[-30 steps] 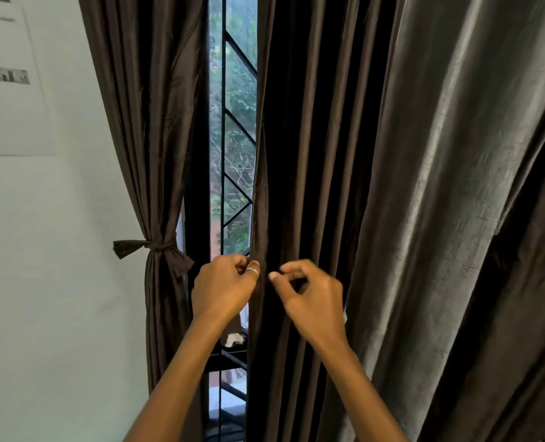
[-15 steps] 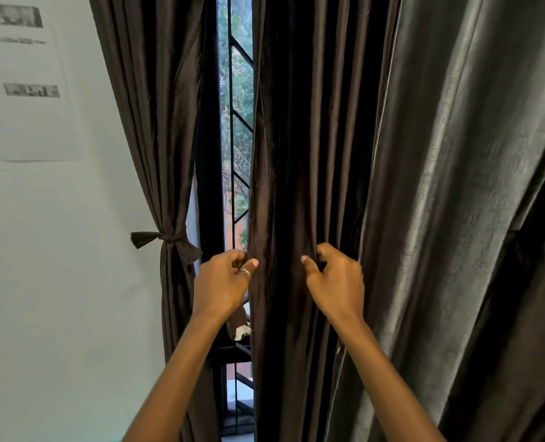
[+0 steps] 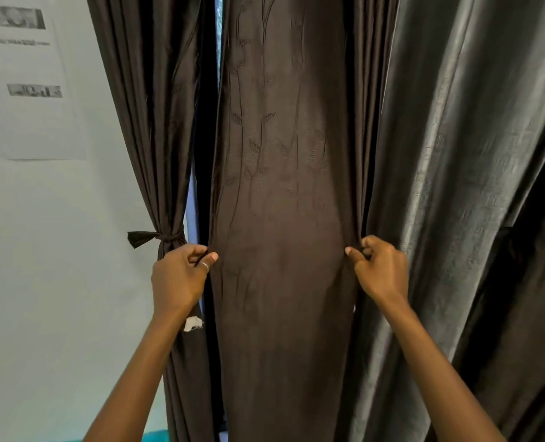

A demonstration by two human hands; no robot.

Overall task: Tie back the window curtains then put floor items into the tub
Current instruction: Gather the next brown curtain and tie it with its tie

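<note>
A dark brown curtain panel hangs straight in front of me, spread flat. My left hand pinches its left edge at waist height. My right hand pinches its right edge, about level with the left. To the left hangs a second brown curtain, gathered and bound by a knotted fabric tie. A thin strip of window shows between the two curtains. No tub or floor items are in view.
A lighter grey-brown curtain hangs in folds on the right. A printed paper sheet is stuck to the pale wall at the upper left. A small white scrap shows below my left wrist.
My hands have moved apart, the right one going right, and the middle curtain is now stretched flat between them. The window gap has narrowed to a sliver.
</note>
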